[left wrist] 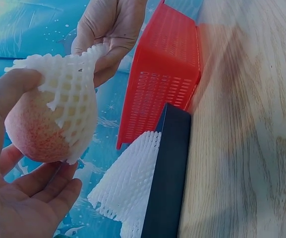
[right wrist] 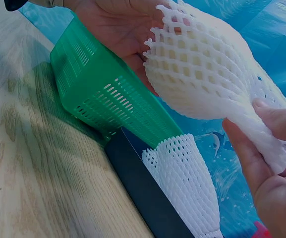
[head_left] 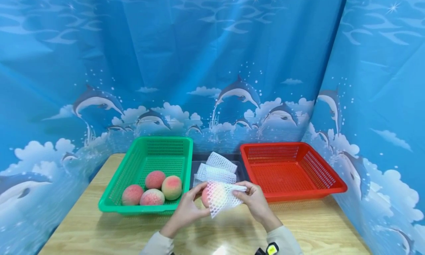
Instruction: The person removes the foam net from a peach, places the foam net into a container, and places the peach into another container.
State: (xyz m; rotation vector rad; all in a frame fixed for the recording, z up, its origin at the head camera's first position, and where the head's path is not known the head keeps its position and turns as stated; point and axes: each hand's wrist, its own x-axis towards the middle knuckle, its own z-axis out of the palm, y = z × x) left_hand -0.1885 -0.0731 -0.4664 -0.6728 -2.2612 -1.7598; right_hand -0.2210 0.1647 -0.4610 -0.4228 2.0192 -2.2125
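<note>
A peach (left wrist: 36, 130) sits partly inside a white foam net sleeve (right wrist: 197, 64), its red side still bare in the left wrist view. My left hand (head_left: 190, 210) holds the peach from the left, thumb on the net's edge and fingers beneath the fruit. On the other side my right hand (head_left: 255, 203) pinches the gathered, narrow end of the sleeve between thumb and fingers. Both hands are above the table, in front of a dark tray (head_left: 197, 159) that holds several more foam net sleeves (head_left: 217, 172).
To the left stands a green basket (head_left: 106, 203) with several peaches (head_left: 154, 180) at its near end. A red basket (head_left: 295, 194) is on the right, with no fruit seen in it. Beneath everything is a wooden table (head_left: 318, 225); a blue dolphin curtain (head_left: 186, 44) hangs behind.
</note>
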